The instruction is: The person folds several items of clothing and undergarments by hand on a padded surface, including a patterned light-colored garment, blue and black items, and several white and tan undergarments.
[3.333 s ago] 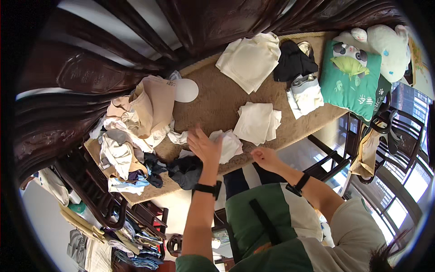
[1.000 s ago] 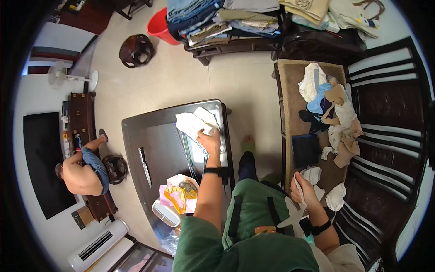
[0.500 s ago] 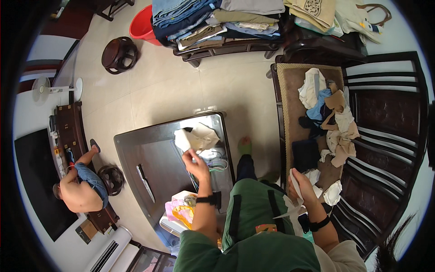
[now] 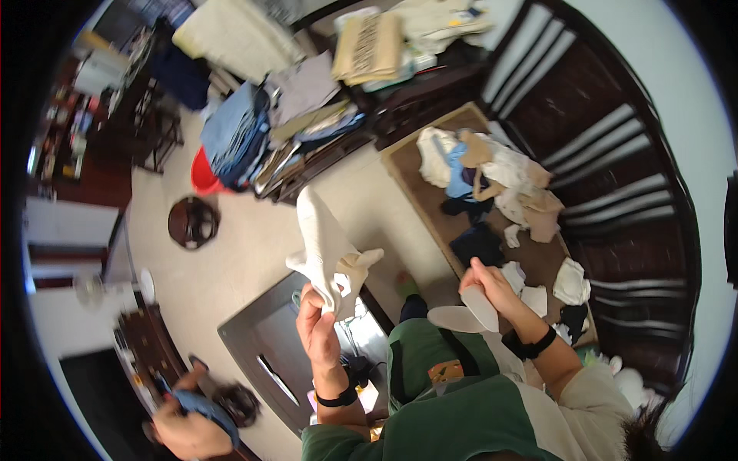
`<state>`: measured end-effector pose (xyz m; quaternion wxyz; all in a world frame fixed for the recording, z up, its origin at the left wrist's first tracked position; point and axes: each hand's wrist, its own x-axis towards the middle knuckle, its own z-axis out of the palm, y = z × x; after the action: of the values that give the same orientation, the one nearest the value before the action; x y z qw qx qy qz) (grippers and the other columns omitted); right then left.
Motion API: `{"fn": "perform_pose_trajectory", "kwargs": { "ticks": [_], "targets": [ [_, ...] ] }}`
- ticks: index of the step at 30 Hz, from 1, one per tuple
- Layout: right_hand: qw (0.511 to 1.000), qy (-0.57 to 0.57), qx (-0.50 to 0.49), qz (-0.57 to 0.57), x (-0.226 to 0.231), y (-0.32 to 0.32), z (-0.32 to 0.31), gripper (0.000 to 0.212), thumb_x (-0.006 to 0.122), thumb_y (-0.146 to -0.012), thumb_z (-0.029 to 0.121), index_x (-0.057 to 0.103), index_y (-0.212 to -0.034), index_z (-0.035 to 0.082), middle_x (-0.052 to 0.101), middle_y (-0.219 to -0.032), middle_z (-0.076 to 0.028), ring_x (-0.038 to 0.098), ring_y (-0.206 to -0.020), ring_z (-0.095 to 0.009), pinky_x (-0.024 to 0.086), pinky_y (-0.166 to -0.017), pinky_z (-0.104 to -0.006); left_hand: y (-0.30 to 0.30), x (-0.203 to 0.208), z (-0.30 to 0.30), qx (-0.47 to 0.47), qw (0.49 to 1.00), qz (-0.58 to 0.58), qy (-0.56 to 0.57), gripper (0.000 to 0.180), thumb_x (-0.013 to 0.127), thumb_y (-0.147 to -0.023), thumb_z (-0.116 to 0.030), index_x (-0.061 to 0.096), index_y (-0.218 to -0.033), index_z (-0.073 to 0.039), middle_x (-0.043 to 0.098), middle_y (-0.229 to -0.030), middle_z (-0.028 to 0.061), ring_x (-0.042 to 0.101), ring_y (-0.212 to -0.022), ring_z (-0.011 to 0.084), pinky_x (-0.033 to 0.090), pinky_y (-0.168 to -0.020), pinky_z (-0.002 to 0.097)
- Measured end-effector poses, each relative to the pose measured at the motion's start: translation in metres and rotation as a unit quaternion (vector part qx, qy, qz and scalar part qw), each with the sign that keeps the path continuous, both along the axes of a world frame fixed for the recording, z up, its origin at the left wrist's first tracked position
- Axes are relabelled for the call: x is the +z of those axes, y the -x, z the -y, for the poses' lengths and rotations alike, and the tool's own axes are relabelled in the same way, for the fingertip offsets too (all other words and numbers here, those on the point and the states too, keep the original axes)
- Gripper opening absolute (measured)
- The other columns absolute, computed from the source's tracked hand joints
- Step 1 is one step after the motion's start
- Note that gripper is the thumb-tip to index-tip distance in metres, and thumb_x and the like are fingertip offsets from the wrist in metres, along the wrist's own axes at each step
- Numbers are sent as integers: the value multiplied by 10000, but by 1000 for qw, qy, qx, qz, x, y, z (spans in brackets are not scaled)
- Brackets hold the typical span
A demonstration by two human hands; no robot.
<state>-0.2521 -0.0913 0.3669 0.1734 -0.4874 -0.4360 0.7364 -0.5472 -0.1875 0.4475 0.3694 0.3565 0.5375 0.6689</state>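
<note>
My left hand (image 4: 317,326) is raised over the low dark table (image 4: 257,323), pinching a bunch of cream socks (image 4: 319,238). Its long tube-like ends stick up and out to the sides, and a tan patch shows on the right. Out to the right, my right hand (image 4: 492,288) grips a flat white piece with rounded ends (image 4: 455,318), folded over beside the thumb. Whether that piece is cloth or card I cannot tell. Just beyond this hand a heap of white, tan and blue small clothes (image 4: 500,177) lies on the wooden bench.
Folded jeans and other clothes (image 4: 238,127) are stacked on a dark bench, with a red bucket (image 4: 204,173) beside them. A round dark stool (image 4: 193,223) stands on the floor. A long bladed thing (image 4: 277,378) lies on the table. A person (image 4: 196,426) sits at the lower left.
My left hand has lifted the cream bunch from the table and now holds it up with its ends spread. My right hand keeps its white piece, and the view has turned.
</note>
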Motion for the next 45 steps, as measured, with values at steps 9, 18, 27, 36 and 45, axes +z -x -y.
{"fn": "perform_pose_trajectory", "kwargs": {
  "ticks": [9, 18, 27, 36, 45],
  "targets": [
    [958, -239, -129, -93, 60, -113, 21, 598, 645, -902, 144, 330, -1406, 80, 536, -1299, -121, 523, -1158, -159, 474, -806, -268, -149, 77, -38, -301, 862, 382, -143, 254, 473, -659, -237, 564, -664, 0, 540, -1094, 255, 498, -1001, 362, 357, -994, 486],
    [950, -231, -105, -182, 100, -221, 88, 369, 672, -887, 179, 585, -1196, -4, 615, -1172, -57, 552, -1045, -87, 442, -877, -246, -278, 116, -58, -370, 737, 565, -35, 152, 431, -655, -184, 471, -607, -45, 554, -652, 127, 550, -733, 304, 460, -826, 497],
    [937, -209, -40, -276, 126, -301, 127, 608, 645, -883, 431, 526, -1269, -23, 616, -1143, -94, 566, -1035, -147, 456, -887, -299, -365, 117, -55, -631, 539, 558, -28, 248, 485, -640, -212, 394, -442, -93, 453, -395, 73, 462, -296, 158, 415, -329, 263],
    [924, -216, -200, -243, 138, -316, 136, 457, 561, -952, 193, 443, -1361, 28, 555, -1216, -31, 502, -1050, -86, 414, -881, -255, -374, 86, -77, -670, 674, 312, -15, 242, 511, -630, -219, 415, -499, -40, 499, -529, 174, 502, -405, 250, 415, -364, 313],
    [951, -166, -225, -134, 147, -309, 123, 491, 538, -968, 225, 395, -1422, 101, 570, -1186, 17, 504, -815, -5, 421, -678, -195, -351, 76, -113, -505, 738, 433, 109, 162, 473, -644, -194, 417, -566, -64, 516, -681, 162, 538, -729, 348, 488, -622, 466]
  ]
}}
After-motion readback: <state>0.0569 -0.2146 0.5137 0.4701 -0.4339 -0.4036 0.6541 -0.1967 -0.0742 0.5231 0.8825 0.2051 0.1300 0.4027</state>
